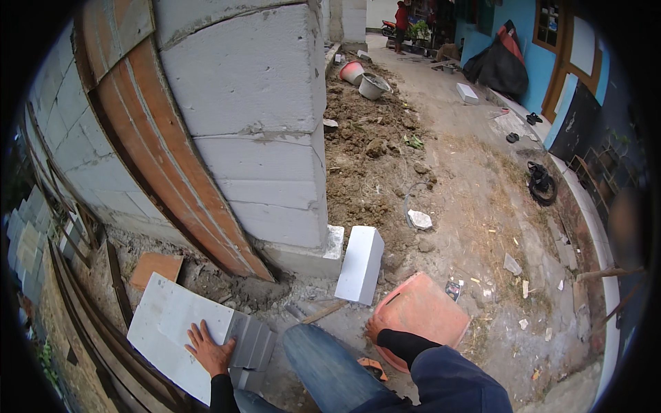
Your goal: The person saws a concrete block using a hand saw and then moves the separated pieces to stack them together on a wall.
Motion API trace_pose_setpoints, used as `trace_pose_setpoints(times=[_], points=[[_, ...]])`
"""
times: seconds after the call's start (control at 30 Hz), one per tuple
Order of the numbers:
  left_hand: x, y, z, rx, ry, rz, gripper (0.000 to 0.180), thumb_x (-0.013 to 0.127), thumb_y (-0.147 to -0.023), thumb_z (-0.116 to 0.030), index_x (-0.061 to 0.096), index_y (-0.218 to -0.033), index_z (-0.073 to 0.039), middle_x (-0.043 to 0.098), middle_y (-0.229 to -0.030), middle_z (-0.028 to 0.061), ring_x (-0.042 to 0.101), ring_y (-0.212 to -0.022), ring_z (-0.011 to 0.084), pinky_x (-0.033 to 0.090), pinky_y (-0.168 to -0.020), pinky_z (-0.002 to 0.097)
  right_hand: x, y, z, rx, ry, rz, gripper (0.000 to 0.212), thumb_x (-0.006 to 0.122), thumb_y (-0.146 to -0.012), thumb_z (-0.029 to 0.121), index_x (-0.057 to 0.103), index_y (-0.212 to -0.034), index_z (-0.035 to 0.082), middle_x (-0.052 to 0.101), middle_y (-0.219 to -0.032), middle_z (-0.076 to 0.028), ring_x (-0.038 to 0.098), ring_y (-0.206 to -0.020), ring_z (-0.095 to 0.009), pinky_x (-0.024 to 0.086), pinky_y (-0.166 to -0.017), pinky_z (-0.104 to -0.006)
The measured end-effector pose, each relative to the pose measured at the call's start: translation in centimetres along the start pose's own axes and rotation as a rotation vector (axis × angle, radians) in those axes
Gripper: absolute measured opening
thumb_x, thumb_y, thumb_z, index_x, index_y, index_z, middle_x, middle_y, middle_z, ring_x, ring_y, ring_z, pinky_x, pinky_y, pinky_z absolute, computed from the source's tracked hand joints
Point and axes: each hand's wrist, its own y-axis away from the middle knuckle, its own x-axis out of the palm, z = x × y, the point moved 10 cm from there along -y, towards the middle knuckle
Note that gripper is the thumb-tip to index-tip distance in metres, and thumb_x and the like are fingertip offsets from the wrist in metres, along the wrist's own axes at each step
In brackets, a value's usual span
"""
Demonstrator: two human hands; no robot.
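Note:
My left hand (210, 350) lies with spread fingers on a stack of white-grey lightweight blocks (175, 313) at the lower left. At the lower middle, my right hand (374, 330) is at the left edge of a faded orange plastic piece (423, 313) with rounded corners and a slot. Its fingers look curled round that edge, partly hidden. Between my legs and the plastic piece lies an orange-and-black object (372, 369), half covered. A white block (361, 265) stands beside the wall's corner. My bent knee (323, 351) is between both hands.
A white block wall (255, 76) with an orange-brown board (148, 131) rises at left. Wooden planks (82, 330) lie below. Dug soil (372, 138), two buckets (374, 86), rubble (419, 219) and a loose block (467, 93) line the path. A person (401, 26) stands far off.

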Motion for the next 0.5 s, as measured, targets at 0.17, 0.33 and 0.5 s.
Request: trace_pose_setpoints(times=[0.17, 0.33, 0.5], points=[[-0.1, 0.1, -1.0, 0.013, 0.024, 0.007, 0.109, 0.089, -0.061, -0.042, 0.043, -0.157, -0.017, 0.032, -0.168, 0.0147, 0.023, -0.158, 0.0358, 0.013, -0.128, 0.0603, 0.2, -0.3, -1.3, 0.042, -0.004, 0.052, 0.032, 0.053, -0.101, 0.038, 0.075, -0.123, 0.029, 0.061, -0.126, -0.004, 0.052, -0.123, -0.029, 0.036, -0.099, -0.0587], [0.1, -0.1, -0.6, 0.033, 0.024, -0.020, 0.108, 0.089, -0.061, -0.043, 0.044, -0.156, -0.016, 0.033, -0.168, 0.0148, 0.024, -0.157, 0.0361, 0.013, -0.128, 0.0600, -0.9, 1.0, -0.8, -0.068, 0.116, -0.072, 0.035, 0.058, -0.097, 0.046, 0.077, -0.121, 0.027, 0.063, -0.130, -0.003, 0.053, -0.130, -0.029, 0.030, -0.108, -0.0669], [-0.6, 0.0, -0.5, 0.014, 0.007, -0.012, 0.108, 0.088, -0.062, -0.043, 0.043, -0.156, -0.016, 0.033, -0.168, 0.0148, 0.024, -0.157, 0.0363, 0.013, -0.128, 0.0602, 2.8, 4.4, -3.7, -0.041, -0.174, 0.280, 0.040, 0.059, -0.094, 0.047, 0.071, -0.129, 0.031, 0.067, -0.137, -0.002, 0.059, -0.132, -0.028, 0.036, -0.102, -0.0727]])
